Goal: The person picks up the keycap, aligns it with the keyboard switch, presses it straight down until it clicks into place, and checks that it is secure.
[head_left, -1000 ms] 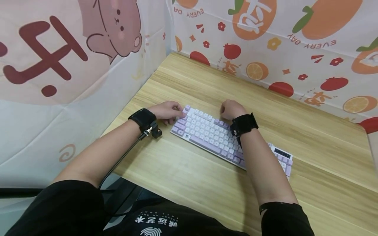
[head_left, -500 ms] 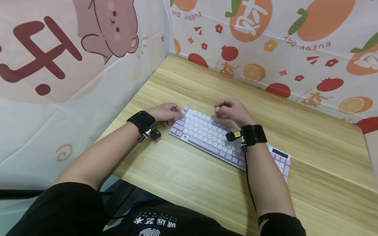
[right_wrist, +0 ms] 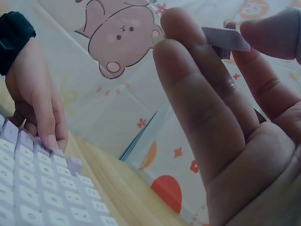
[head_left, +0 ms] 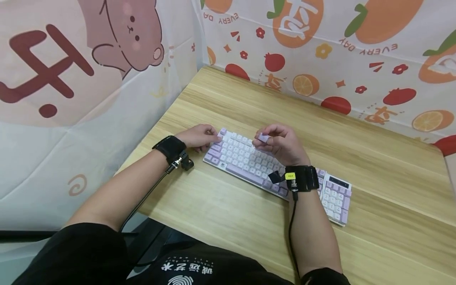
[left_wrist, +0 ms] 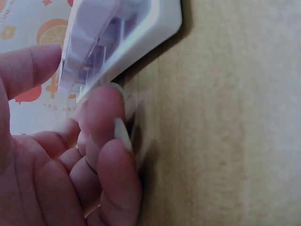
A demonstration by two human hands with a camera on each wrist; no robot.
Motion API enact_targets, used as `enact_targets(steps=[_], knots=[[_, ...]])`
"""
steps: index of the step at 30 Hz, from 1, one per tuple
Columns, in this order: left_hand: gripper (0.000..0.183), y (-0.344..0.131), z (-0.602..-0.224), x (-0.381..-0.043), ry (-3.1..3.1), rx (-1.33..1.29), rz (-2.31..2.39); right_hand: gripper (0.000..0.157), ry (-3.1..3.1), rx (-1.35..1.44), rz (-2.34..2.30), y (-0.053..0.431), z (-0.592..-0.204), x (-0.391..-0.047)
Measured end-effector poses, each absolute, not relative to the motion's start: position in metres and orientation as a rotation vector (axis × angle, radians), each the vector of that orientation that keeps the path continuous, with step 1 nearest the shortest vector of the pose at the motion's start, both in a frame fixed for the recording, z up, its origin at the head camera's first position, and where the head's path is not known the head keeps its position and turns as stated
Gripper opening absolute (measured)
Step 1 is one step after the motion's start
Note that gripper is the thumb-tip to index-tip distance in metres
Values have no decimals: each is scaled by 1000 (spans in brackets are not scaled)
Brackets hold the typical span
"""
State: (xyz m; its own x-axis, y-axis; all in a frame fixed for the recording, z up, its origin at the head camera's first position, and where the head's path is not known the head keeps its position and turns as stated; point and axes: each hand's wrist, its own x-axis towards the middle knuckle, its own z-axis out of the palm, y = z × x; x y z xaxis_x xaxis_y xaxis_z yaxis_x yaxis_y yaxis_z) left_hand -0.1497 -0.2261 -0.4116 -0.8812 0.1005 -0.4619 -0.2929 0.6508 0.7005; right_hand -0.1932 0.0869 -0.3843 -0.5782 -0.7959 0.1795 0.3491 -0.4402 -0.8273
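Observation:
A white and lavender keyboard [head_left: 244, 156] lies at a slant on the wooden table. My left hand [head_left: 198, 135] holds its left end; in the left wrist view the thumb [left_wrist: 35, 68] lies against the keys, with the other fingers curled at the base's edge. Above the back row of keys, my right hand [head_left: 283, 145] pinches a lavender keycap [head_left: 263, 137] between thumb and fingers. The keycap [right_wrist: 228, 38] is tilted in the right wrist view, its underside partly showing. My right forearm and wrist strap cover part of the keyboard's right half.
The wooden table [head_left: 199, 198] meets a fruit-print cloth [head_left: 310, 47] at the back and a bear-print cloth [head_left: 124, 99] at the left. Black straps with small cameras sit on both wrists, and cables [head_left: 153, 184] run back along the arms.
My right hand has drawn back towards me from behind the keyboard and turned, bringing the keycap into sight. My left hand has stayed at the keyboard's left end.

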Motion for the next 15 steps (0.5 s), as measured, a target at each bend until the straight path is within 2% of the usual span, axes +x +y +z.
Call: enact_targets(steps=[9, 15], knots=[[43, -236, -416, -147, 2363, -176, 1272, 16, 1101, -711, -2045, 91, -388, -188], [39, -233, -398, -141, 2641, -55, 1240, 28, 1220, -719, -1991, 88, -388, -184]])
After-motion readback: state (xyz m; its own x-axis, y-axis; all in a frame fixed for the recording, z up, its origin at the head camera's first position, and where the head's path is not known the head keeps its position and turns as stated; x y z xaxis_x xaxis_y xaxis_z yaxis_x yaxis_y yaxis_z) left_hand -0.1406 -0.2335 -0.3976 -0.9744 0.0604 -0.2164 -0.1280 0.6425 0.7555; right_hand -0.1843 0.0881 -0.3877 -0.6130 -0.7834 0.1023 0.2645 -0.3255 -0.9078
